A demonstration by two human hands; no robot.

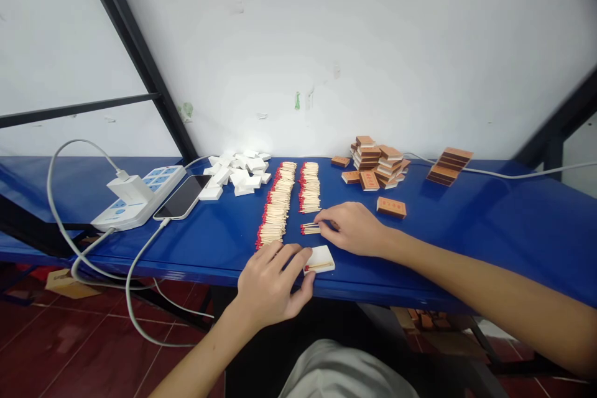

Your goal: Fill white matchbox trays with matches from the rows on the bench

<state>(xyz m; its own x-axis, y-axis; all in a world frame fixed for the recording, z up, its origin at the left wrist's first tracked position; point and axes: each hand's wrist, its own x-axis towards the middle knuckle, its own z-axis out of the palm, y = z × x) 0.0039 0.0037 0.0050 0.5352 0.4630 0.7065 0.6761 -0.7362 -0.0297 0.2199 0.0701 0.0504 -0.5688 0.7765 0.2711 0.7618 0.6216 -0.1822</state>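
Note:
My left hand (275, 283) is at the table's front edge, its fingers closed about the left end of a white matchbox tray (321, 255). A few matches lie along the tray's near side, red heads to the left. Just behind the tray, my right hand (352, 228) pinches the right ends of a small group of matches (309, 228). Two long rows of red-headed matches stretch away on the table: a left row (277, 205) beside my left fingers and a shorter right row (309, 186) beyond my right fingertips.
White trays (240, 171) are heaped at the back left, near a phone (183, 197) and a power strip (140, 196) with cables. Brown matchboxes (377, 161) stand piled at the back right. One matchbox (392, 206) lies nearer, and a folded brown card (449, 166) sits farther right.

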